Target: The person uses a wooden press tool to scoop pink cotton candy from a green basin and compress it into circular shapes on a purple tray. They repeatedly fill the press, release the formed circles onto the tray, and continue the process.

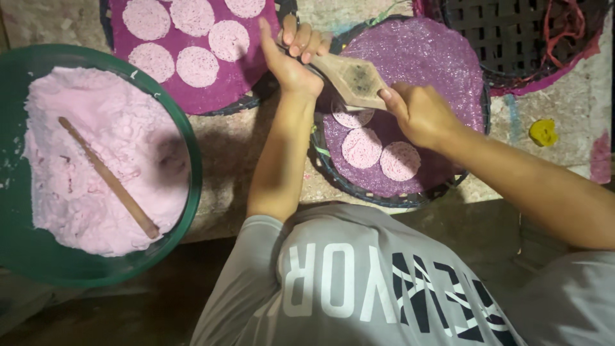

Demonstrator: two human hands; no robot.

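Left hand: the left hand [291, 54] has its fingers [301, 40] curled around the far end of a flat, diamond-shaped wooden press [351, 78], thumb stretched along its edge.
Right hand: the right hand [418, 114] is clenched on the near end of the same press.
Press position: held over the round woven tray lined with purple glittery cloth [448, 57], just above a pale pink flat disc [351, 117].
Discs laid: two more pink discs [362, 147] sit side by side nearer the person, apart from each other.
Second tray: a purple-lined tray [256, 77] to the left carries several pink discs [197, 66].
Supply: a green round bowl [186, 141] of pink crumbly dough [83, 160], with a wooden stick [109, 178] lying in it.
Judgement: keep the press level and release the disc clear of its neighbours, so the edges do not merge.
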